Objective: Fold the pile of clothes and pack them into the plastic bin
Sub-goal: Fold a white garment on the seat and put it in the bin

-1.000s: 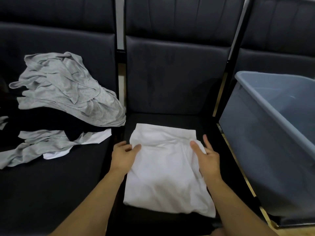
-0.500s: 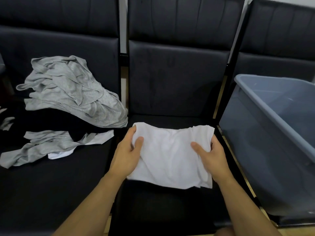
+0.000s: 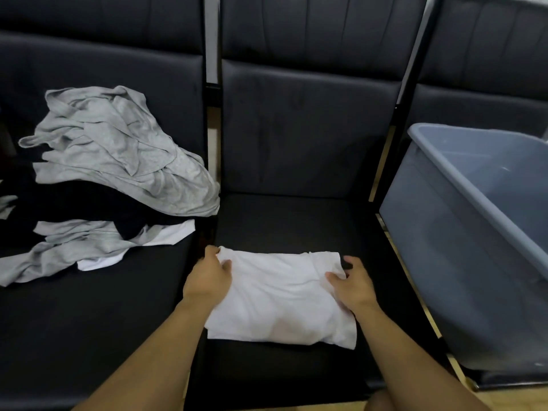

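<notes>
Both hands, left hand (image 3: 209, 280) and right hand (image 3: 353, 284), now pinch the freshly halved white garment (image 3: 281, 301) left of the plastic bin (image 3: 462, 173), seemingly ready for packing.

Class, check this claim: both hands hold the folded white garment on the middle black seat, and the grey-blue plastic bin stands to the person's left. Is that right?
Not quite. The head view shows the grey-blue plastic bin to the person's right. The rest holds: the left hand and right hand hold the folded white garment on the middle black seat.
</notes>
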A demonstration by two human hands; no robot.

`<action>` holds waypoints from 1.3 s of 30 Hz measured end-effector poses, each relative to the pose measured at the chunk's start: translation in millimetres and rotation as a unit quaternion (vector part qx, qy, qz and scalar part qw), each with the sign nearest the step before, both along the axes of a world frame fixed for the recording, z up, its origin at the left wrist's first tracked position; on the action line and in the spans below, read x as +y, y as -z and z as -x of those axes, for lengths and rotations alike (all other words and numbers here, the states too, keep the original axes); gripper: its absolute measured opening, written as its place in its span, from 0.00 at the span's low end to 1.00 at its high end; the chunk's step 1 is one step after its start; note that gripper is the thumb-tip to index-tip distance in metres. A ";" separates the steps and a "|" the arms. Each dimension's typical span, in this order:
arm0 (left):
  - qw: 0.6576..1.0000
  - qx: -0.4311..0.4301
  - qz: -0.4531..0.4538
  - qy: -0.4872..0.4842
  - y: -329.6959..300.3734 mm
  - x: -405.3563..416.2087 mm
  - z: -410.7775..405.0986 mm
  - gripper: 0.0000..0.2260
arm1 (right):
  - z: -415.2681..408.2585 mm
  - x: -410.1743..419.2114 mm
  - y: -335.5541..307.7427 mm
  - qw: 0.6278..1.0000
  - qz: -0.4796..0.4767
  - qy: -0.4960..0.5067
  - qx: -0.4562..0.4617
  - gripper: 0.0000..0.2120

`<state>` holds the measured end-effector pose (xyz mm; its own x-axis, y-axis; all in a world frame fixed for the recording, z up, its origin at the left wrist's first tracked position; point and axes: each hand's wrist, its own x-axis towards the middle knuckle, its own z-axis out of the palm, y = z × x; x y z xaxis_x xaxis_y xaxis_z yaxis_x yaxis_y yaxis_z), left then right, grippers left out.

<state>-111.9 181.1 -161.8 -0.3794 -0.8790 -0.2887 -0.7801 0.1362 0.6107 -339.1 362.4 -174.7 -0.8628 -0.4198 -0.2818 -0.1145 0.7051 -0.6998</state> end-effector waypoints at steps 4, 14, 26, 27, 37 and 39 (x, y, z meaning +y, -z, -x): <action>0.985 -0.009 0.166 0.046 -20.9 9.5 6.8 0.13 | -1.1 -7.9 -16.2 0.980 -0.004 -0.037 0.193 0.17; 0.932 -0.118 -0.089 0.331 -32.0 48.9 23.1 0.12 | -29.3 -26.6 -10.6 0.883 -0.174 -0.409 0.149 0.21; 0.981 -0.140 0.084 0.109 -22.3 27.7 21.6 0.23 | -40.9 -21.0 -27.8 0.958 -0.196 -0.190 0.086 0.14; 0.983 -0.151 0.071 0.082 -21.7 27.1 21.0 0.28 | -40.6 -22.7 -27.9 0.963 -0.202 -0.160 0.082 0.16; 0.992 -0.116 -0.033 0.043 -12.0 31.2 27.6 0.18 | -45.0 -38.1 -7.9 0.978 -0.179 -0.096 -0.040 0.25; 0.994 -0.088 -0.064 0.028 -11.9 28.5 26.1 0.16 | -43.2 -36.7 -4.0 0.979 -0.164 -0.103 -0.057 0.25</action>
<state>-138.0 209.6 -149.9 -0.3605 -0.8097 -0.4630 -0.8699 0.1127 0.4802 -295.9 325.7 -170.7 -0.7245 -0.4514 -0.5209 -0.2111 0.8647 -0.4558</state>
